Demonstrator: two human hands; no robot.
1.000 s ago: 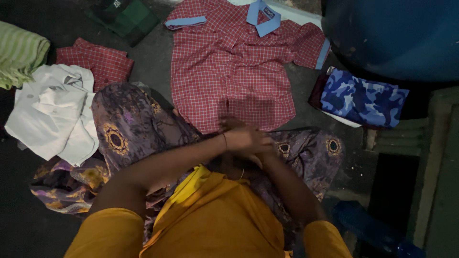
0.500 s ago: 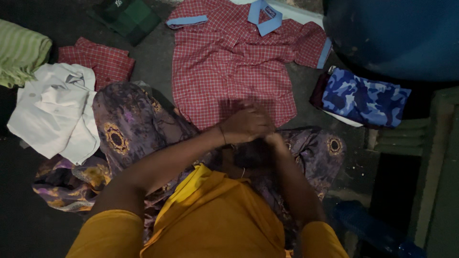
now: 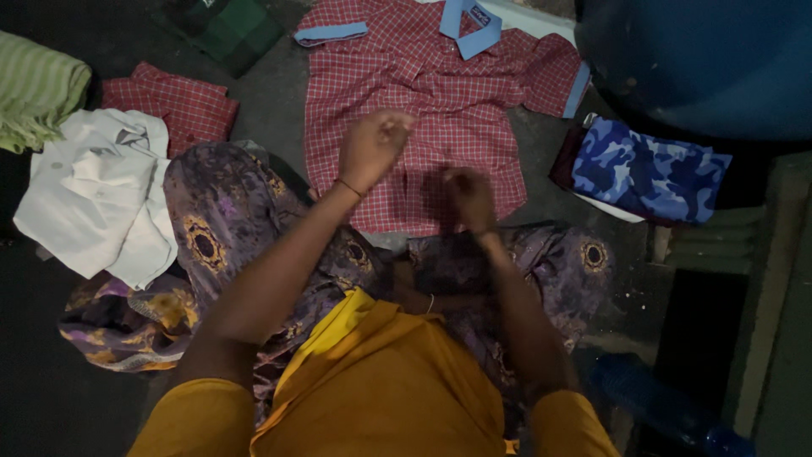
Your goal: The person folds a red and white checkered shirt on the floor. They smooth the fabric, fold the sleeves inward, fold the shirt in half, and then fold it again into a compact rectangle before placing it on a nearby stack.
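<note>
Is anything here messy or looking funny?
Mostly tidy. The red checked shirt lies spread flat and the blue camouflage cloth is folded, but the white shirt sits in a crumpled heap. Both hands, left hand and right hand, hover over the red shirt and hold nothing.

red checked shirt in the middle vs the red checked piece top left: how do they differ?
The red checked shirt lies spread flat, blue collar and sleeve cuffs showing; the red checked piece is folded into a compact block with no blue trim visible. The shirt covers far more floor. The left hand and right hand are over the shirt; the folded piece sits apart, partly under a white garment. Both share the same red check pattern.
</note>
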